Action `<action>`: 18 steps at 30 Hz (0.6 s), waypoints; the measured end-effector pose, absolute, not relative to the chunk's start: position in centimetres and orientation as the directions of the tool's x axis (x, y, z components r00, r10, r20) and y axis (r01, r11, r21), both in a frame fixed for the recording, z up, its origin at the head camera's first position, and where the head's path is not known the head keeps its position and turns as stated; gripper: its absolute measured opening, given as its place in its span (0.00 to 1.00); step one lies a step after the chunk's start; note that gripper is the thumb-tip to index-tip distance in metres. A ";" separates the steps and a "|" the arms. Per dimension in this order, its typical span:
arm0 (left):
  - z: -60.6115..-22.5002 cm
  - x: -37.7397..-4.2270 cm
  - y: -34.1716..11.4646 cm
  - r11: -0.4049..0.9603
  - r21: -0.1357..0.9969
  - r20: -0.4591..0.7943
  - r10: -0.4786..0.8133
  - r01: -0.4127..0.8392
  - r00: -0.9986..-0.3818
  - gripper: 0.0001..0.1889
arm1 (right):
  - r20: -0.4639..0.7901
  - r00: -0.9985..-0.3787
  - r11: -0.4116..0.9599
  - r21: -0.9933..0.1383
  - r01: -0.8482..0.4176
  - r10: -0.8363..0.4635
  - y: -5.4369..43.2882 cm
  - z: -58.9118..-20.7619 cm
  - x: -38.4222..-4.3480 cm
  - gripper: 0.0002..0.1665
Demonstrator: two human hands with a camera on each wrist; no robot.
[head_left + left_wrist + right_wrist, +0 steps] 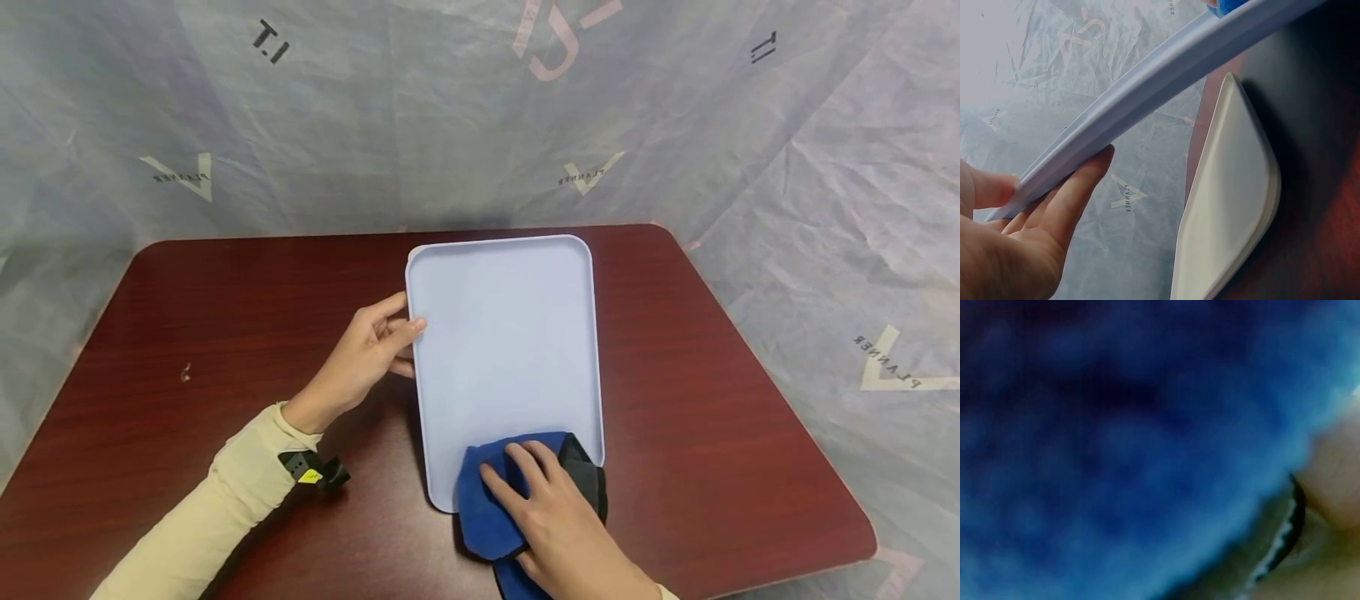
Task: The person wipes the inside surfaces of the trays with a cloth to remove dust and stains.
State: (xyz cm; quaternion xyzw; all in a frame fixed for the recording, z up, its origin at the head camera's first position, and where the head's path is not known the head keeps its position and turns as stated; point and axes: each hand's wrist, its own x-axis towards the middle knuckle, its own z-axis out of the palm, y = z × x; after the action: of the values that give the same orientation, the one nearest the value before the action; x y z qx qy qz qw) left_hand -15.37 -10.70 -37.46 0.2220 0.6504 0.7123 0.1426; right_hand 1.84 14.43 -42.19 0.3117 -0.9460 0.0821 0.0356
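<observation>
A pale blue rectangular tray (502, 333) with a low rim is raised off the table and tilted. My left hand (367, 354) pinches its left edge, thumb on the upper side and fingers underneath. Over the tray's near end lies a blue cloth (480, 500) with a dark grey side and black edging. My right hand (558, 517) grips this cloth, its fingers spread on top against the tray. In the right wrist view, the blurred cloth (1116, 475) fills most of the picture. Below the held tray, the left wrist view shows a second, whitish tray (1229, 187) on the table.
The dark red-brown table (712, 433) has rounded corners. Grey printed sheeting (337, 125) hangs behind it and along the sides. A small pale mark (186, 372) shows on the table at the left. A black strap (311, 468) circles the left sleeve.
</observation>
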 end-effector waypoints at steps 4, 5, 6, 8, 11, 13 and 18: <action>-37.6 -15.4 -10.7 -0.106 0.990 0.137 0.492 0.097 -0.860 0.22 | 0.149 -0.754 0.751 -0.088 -0.655 -0.640 13.0 -42.6 1.7 0.49; -37.6 -15.3 -10.7 -0.104 0.990 0.136 0.495 0.098 -0.858 0.22 | 0.150 -0.740 0.739 -0.077 -0.670 -0.655 12.6 -42.7 1.8 0.49; -37.5 -15.3 -10.8 -0.101 0.990 0.136 0.497 0.099 -0.857 0.22 | 0.150 -0.727 0.727 -0.066 -0.683 -0.670 12.3 -42.8 1.8 0.49; -37.5 -15.3 -10.8 -0.095 0.990 0.135 0.501 0.101 -0.855 0.21 | 0.149 -0.706 0.708 -0.046 -0.705 -0.693 11.9 -42.9 2.0 0.47; -37.3 -15.3 -10.7 -0.095 0.991 0.133 0.504 0.098 -0.853 0.21 | 0.151 -0.692 0.697 -0.030 -0.717 -0.705 11.7 -42.9 2.2 0.45; -37.2 -15.3 -10.8 -0.097 0.991 0.130 0.504 0.093 -0.854 0.21 | 0.149 -0.691 0.695 -0.028 -0.718 -0.707 11.7 -42.8 2.3 0.43; -37.1 -15.2 -11.0 -0.095 0.993 0.113 0.511 0.074 -0.852 0.21 | 0.126 -0.692 0.694 -0.036 -0.719 -0.711 12.0 -42.8 2.5 0.43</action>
State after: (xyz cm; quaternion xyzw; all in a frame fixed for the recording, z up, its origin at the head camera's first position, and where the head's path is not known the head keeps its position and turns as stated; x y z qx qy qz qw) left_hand -15.21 -11.05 -37.13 0.2236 0.6545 0.7055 0.1547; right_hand 2.51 11.99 -42.79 0.3891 -0.9189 0.0412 0.0511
